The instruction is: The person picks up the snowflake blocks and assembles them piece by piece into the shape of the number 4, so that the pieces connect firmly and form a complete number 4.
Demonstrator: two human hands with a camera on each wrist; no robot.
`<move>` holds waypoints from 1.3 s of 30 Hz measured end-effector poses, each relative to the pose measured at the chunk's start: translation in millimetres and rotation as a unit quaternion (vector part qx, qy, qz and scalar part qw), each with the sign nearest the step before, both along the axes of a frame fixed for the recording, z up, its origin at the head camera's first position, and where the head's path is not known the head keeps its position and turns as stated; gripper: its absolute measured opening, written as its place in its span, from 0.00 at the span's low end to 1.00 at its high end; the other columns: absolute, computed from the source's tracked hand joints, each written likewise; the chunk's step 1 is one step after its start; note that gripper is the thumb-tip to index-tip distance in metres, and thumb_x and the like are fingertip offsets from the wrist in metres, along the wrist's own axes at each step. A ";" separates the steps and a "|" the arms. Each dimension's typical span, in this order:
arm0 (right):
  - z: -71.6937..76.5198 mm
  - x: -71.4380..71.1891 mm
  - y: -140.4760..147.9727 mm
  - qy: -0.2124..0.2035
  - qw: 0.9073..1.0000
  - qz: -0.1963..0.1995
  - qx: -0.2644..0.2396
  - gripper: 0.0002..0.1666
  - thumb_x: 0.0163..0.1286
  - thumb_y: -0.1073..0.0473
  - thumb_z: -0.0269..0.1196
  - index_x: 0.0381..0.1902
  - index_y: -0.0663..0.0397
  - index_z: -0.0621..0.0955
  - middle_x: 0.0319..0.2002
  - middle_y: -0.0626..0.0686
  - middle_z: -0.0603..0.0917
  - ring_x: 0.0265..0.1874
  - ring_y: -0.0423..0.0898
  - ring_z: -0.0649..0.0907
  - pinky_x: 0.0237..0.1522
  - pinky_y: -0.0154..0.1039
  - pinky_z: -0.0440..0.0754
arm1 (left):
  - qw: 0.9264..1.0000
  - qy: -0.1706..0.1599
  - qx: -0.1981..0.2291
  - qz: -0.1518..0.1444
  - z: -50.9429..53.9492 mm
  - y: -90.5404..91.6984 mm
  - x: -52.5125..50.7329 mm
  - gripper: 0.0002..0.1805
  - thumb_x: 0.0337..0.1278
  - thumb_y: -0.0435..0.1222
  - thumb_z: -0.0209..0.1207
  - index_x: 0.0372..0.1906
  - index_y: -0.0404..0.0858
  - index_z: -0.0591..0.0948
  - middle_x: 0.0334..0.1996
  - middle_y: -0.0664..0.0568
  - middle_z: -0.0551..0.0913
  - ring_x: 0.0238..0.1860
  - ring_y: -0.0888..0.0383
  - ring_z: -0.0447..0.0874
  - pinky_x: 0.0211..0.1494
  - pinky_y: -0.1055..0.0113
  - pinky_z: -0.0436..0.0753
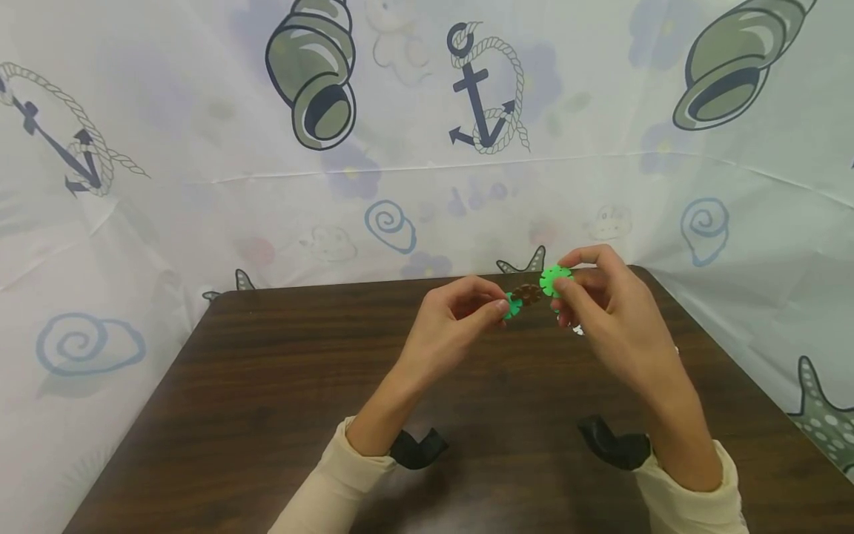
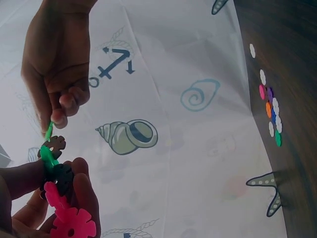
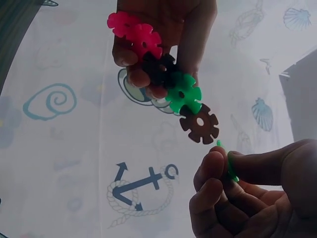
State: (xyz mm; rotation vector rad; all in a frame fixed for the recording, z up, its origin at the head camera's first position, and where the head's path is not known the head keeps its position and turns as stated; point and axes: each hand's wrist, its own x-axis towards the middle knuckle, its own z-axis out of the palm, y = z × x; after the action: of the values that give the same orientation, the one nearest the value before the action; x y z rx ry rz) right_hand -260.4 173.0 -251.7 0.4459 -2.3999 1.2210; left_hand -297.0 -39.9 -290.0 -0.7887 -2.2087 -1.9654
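My left hand (image 1: 454, 315) grips a chain of flat, notched interlocking discs. In the right wrist view the chain runs from two pink discs (image 3: 145, 40) through a black disc (image 3: 159, 68) and a green disc (image 3: 183, 94) to a brown disc (image 3: 199, 124) at its free end. My right hand (image 1: 620, 326) pinches a single light green disc (image 1: 555, 282) between thumb and fingers, its edge close by the brown one. Whether those two discs touch, I cannot tell. Both hands are raised above the table's far part.
Several loose discs, among them a pink disc (image 2: 262, 91) and an orange disc (image 2: 269, 109), lie on the dark wooden table (image 1: 300, 371). A patterned cloth (image 1: 414, 185) hangs behind and at the sides. A black strap (image 1: 419, 449) shows at the left wrist.
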 end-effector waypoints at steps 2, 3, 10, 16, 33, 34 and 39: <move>0.9 1.8 -1.3 0.006 1.000 0.002 0.003 0.12 0.79 0.58 0.59 0.56 0.52 0.73 0.31 0.52 0.86 0.25 0.45 0.84 0.32 0.32 0.84 | 1.000 -0.001 0.007 -0.001 0.2 0.0 -0.1 0.05 0.69 0.36 0.64 0.45 0.40 0.85 0.37 0.45 0.89 0.37 0.57 0.89 0.53 0.56 0.89; 1.2 2.5 -1.9 0.010 1.000 0.002 0.006 0.12 0.79 0.58 0.59 0.56 0.52 0.74 0.30 0.52 0.86 0.24 0.45 0.84 0.32 0.32 0.84 | 1.000 -0.001 0.010 -0.002 0.2 0.0 -0.3 0.05 0.69 0.35 0.64 0.45 0.40 0.85 0.37 0.45 0.89 0.37 0.57 0.89 0.54 0.53 0.89; 1.6 4.7 -5.3 0.029 0.999 -0.011 0.008 0.12 0.79 0.59 0.59 0.57 0.52 0.75 0.29 0.51 0.85 0.23 0.43 0.84 0.31 0.31 0.83 | 1.000 0.000 0.011 -0.001 -1.0 0.3 -1.7 0.05 0.68 0.35 0.64 0.45 0.39 0.85 0.37 0.46 0.89 0.37 0.57 0.88 0.53 0.46 0.88; -0.3 2.9 -6.5 0.032 0.999 -0.024 0.008 0.12 0.79 0.58 0.59 0.57 0.52 0.75 0.29 0.51 0.86 0.23 0.43 0.84 0.30 0.31 0.83 | 1.000 -0.001 -0.003 0.005 -0.8 0.7 -0.8 0.05 0.68 0.36 0.64 0.44 0.40 0.85 0.38 0.43 0.89 0.36 0.58 0.88 0.47 0.58 0.89; -4.3 5.1 -15.2 0.048 0.998 -0.050 0.013 0.12 0.76 0.59 0.64 0.53 0.54 0.79 0.27 0.50 0.88 0.21 0.38 0.85 0.30 0.27 0.83 | 0.999 0.030 -0.024 0.030 -3.0 3.2 1.3 0.05 0.67 0.37 0.65 0.45 0.44 0.86 0.38 0.49 0.90 0.34 0.59 0.87 0.37 0.66 0.83; -4.5 5.5 -16.0 0.047 0.998 -0.049 0.010 0.12 0.76 0.59 0.64 0.53 0.54 0.79 0.27 0.50 0.88 0.21 0.38 0.85 0.30 0.27 0.83 | 0.999 0.032 -0.024 0.030 -3.1 3.3 1.6 0.06 0.67 0.37 0.65 0.45 0.44 0.86 0.38 0.50 0.90 0.34 0.59 0.86 0.37 0.67 0.83; -6.3 7.2 -21.3 0.050 0.998 -0.044 -0.001 0.12 0.76 0.58 0.64 0.53 0.54 0.79 0.27 0.50 0.89 0.22 0.37 0.85 0.32 0.27 0.84 | 0.997 0.053 -0.024 0.041 -3.8 3.5 1.6 0.06 0.68 0.38 0.65 0.45 0.43 0.87 0.36 0.49 0.89 0.33 0.60 0.86 0.35 0.68 0.81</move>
State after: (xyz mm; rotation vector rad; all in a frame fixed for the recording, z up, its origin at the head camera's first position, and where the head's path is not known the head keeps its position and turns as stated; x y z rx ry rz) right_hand -253.2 151.8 -258.0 0.3876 -2.3080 1.1354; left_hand -295.4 -36.3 -293.8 -0.7765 -2.1976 -1.7973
